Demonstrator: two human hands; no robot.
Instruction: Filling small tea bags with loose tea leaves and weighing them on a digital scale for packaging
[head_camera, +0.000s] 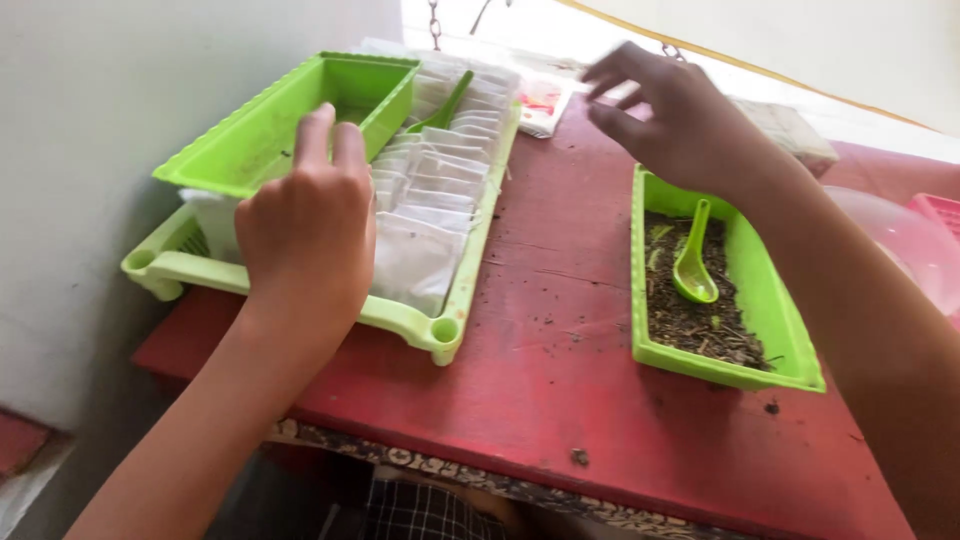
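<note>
Head view, left-centre: the left hand (305, 225) rests curled on the row of white sachets (435, 190) in the green tray (440, 330) — best lift one cleanly — while the right hand (675, 115) hovers open, empty, upper right.

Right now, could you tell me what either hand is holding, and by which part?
Neither clearly holds anything. The left hand rests on the white sachets; the right hand hovers open above the table.

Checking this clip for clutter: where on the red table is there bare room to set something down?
The widest bare strip of the red table lies between the sachet tray and the tray of dried leaves, continuing along the near edge. The far edge is crowded with packets, under the right hand. The left hand covers the sachets.
</note>
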